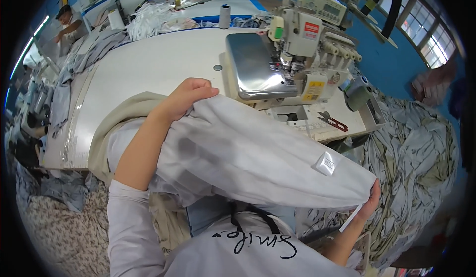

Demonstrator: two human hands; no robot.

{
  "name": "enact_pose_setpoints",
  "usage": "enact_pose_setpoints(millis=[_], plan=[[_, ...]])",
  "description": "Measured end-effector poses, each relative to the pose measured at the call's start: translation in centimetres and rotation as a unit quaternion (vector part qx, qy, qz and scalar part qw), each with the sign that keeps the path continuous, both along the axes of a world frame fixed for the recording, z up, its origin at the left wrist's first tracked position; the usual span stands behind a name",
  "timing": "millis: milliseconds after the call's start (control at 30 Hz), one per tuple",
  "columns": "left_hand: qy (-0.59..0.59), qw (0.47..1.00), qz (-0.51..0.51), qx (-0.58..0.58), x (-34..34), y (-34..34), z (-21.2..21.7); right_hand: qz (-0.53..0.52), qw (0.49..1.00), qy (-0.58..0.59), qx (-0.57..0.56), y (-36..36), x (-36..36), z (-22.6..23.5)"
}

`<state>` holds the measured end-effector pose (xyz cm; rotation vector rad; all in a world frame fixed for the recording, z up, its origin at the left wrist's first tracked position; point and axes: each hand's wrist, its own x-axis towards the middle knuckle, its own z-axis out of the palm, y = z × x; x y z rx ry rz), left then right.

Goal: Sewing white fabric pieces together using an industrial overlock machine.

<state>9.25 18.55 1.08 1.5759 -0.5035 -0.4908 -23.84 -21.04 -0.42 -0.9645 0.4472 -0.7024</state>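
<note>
A pale grey-white garment (258, 143) is stretched between my two hands across the front of the sewing table. My left hand (191, 94) is closed on its upper edge, near the table's middle. At the far right end, my right hand (373, 200) grips the garment's corner, its fingers partly hidden behind the cloth. A narrow white strip (351, 218) hangs by that hand. A small shiny white label (326, 163) lies on the cloth toward the right. Beige cloth (106, 130) curves under my left forearm on the table.
An overlock sewing machine (302, 44) with a shiny metal plate (255, 68) stands beyond the garment. Red-handled thread snips (334, 122) and a dark thread cone (359, 91) lie to its right. Heaped grey cloth (411, 168) fills the right side. Other people work at the back.
</note>
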Motion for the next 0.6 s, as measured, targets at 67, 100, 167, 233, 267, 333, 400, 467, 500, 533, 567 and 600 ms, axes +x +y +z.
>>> enact_pose_setpoints(millis=[67, 100, 167, 233, 267, 333, 400, 467, 500, 533, 567, 600], plan=[[0.004, 1.0, -0.002, 0.007, -0.4, -0.1, 0.5, 0.009, 1.0, -0.003, -0.004, 0.0, -0.1, -0.1], [0.014, 1.0, -0.009, 0.006, -0.7, -0.2, 0.9, 0.012, 1.0, -0.008, -0.005, 0.1, 0.1, -0.1], [0.022, 1.0, -0.017, 0.0, -0.8, -0.6, 1.2, -0.022, 0.999, 0.002, -0.031, 1.5, 0.8, -0.3], [0.011, 0.999, -0.029, 0.014, -0.4, -0.6, 0.9, 0.07, 0.989, -0.034, -0.124, 4.1, 2.2, -0.6], [0.01, 1.0, -0.025, 0.014, -0.4, -0.7, 0.7, 0.097, 0.955, -0.033, -0.277, 6.1, 3.3, -0.6], [0.011, 0.999, -0.03, -0.008, -0.6, -0.2, 0.5, 0.169, 0.867, -0.077, -0.462, 12.7, 6.9, -0.5], [0.024, 1.0, -0.012, -0.014, -1.4, 0.0, 0.5, 0.21, 0.737, -0.184, -0.615, 18.5, 10.2, -0.3], [0.034, 0.999, 0.005, -0.017, -2.3, -0.3, 0.9, 0.355, 0.65, -0.221, -0.634, 23.6, 13.3, -4.5], [0.023, 0.999, 0.021, -0.013, -2.8, -0.5, 0.8, 0.469, 0.628, -0.198, -0.589, 26.1, 14.0, -6.3], [0.011, 0.999, 0.047, -0.005, -3.4, -0.2, 0.7, 0.414, 0.504, -0.263, -0.711, 28.5, 14.3, -8.1], [-0.036, 0.996, 0.074, 0.035, -4.6, -0.4, 0.7, 0.338, 0.363, -0.32, -0.808, 29.9, 14.5, -9.8], [-0.104, 0.991, 0.062, 0.049, -6.2, -0.7, 0.8, 0.343, 0.362, -0.334, -0.8, 30.6, 14.7, -12.0]])
